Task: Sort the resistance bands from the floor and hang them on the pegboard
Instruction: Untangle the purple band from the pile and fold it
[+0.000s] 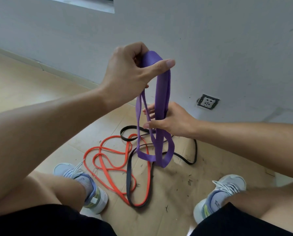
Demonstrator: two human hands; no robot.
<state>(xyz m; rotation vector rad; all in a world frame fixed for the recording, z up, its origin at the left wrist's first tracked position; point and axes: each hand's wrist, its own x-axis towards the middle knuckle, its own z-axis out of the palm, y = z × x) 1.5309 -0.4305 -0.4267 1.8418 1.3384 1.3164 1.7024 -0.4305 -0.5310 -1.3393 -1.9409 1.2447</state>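
Orange and black are the colours nearest the person's feet. The orange band (108, 160) and the black band (130, 174) lie on the floor (185, 193) in loose loops, crossing over each other between the two shoes (91, 189). They are tangled together, so they need pulling apart before they can hang.

Above them, both hands hold the purple band (161, 103). It hangs straight up and down, long and thin, and is folded into a few loops. Its bottom loops dangle just above the bands on the floor and look free of them.

The right hand (173, 123) is lower. It holds the middle of the purple band, with its thumb in front and its fingers behind the straps. The left hand (130, 72) is higher. It pinches the top fold, with the fingers curled round it and the thumb stuck out across the strap.

The left hand is at the top end, so I think it is the one to lift the band up to a peg.

Further back is a grey wall (227, 48) with a socket (208, 101). No pegboard shows, and no box or basket either.
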